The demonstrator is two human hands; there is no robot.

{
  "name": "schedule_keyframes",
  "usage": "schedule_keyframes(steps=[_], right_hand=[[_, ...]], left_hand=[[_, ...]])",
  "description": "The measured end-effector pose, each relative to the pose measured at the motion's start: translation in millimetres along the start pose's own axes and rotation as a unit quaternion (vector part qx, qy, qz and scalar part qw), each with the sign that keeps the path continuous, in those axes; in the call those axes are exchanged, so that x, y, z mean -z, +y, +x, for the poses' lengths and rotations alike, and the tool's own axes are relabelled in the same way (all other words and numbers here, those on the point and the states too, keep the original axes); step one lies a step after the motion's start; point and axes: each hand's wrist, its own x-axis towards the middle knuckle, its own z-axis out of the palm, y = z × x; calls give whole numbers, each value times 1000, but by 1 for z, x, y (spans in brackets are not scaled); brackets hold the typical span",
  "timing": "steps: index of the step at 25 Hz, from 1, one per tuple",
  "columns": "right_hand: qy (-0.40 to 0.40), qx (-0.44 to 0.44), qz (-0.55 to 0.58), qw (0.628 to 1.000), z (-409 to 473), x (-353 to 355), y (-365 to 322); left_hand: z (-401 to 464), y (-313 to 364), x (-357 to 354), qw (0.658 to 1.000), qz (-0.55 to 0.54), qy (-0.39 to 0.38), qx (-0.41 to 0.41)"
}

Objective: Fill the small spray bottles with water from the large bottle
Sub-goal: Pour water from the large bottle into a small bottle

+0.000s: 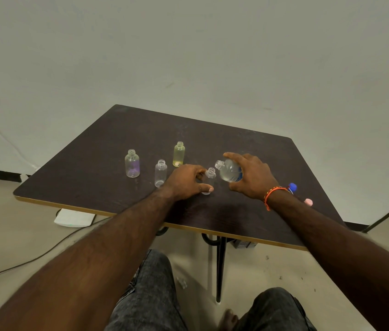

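Several small uncapped spray bottles stand on the dark table point(98, 168). My left hand point(187, 181) grips a clear small bottle point(210, 177) upright near the table's middle. My right hand point(252, 175) holds the large water bottle point(228, 170) tilted to the left, its open mouth just beside and slightly above the small bottle's neck. To the left stand a purple-tinted bottle point(132, 163), a clear bottle point(160, 173) and, farther back, a yellow-tinted bottle point(178, 154).
A blue cap point(292, 187) and a pink cap point(308, 201) lie on the table behind my right wrist. A white device point(74, 218) and a cable lie on the floor to the left. My knees are under the table's near edge.
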Motion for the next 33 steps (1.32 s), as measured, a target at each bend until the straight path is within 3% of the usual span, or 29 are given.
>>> schedule_keyframes(steps=[33], right_hand=[[-3,9,-32,999,0,4,2]], left_hand=[[1,-2,-3,1000,10,-8,-1]])
